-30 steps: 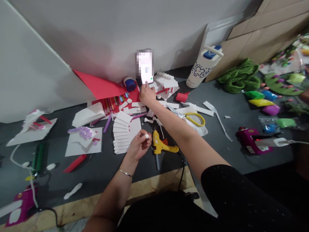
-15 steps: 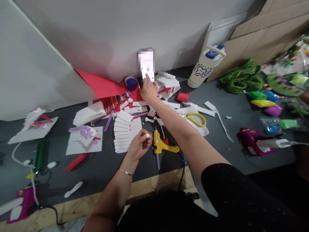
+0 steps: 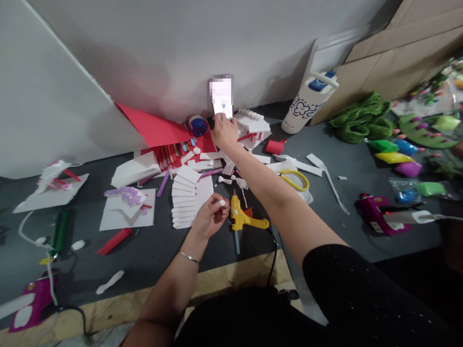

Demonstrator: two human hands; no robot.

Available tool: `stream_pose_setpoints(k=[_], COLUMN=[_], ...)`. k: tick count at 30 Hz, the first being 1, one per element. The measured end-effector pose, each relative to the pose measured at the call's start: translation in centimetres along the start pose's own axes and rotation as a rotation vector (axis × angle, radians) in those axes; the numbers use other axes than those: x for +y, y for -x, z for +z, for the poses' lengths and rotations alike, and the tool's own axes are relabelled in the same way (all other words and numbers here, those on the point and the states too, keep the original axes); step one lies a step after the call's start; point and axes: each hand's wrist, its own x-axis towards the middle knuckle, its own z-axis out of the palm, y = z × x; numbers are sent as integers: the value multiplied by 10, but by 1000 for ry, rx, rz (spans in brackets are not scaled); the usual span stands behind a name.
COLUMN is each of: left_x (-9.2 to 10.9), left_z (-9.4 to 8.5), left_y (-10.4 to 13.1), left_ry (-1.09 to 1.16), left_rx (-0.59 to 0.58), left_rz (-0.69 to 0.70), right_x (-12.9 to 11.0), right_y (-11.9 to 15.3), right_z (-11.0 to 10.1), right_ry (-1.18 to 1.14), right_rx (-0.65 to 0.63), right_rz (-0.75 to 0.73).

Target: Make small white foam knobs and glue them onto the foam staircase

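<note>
My left hand pinches a small white piece between its fingertips, just left of a yellow glue gun. Stretched forward, my right hand is at the lower edge of a lit phone that leans on the wall. Its fingers are bent and partly hidden by the back of the hand; whether they press the screen cannot be made out. A fan of white strips with rounded ends lies left of my left hand.
A white bottle, green yarn and coloured clay packets stand or lie at the right. Yellow-handled scissors are beside my right forearm. Purple power strips sit at both sides. Small models stand at the left.
My right hand has drawn down from the phone's screen to its lower edge, and its pointing finger has bent in. My left hand still pinches the white piece.
</note>
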Motion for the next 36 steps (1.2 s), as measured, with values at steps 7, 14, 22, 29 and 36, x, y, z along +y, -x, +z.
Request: stream_pose_setpoints(k=[7, 14, 22, 29, 36], left_x=[-1, -1, 0, -1, -1], left_z=[-2, -1, -2, -2, -1], left_y=[0, 1, 1, 0, -1], left_ry=[-8, -4, 0, -11, -2], left_rx=[-8, -9, -4, -7, -16], left_rz=[7, 9, 1, 5, 8], right_x=[1, 1, 1, -2, -4], right_y=[2, -17, -33, -9, 8], right_z=[2, 0, -7, 2, 5], right_ry=[-84, -105, -11, -81, -77], right_rx=[51, 86, 77, 114, 50], right_rz=[-33, -90, -104, -124, -49])
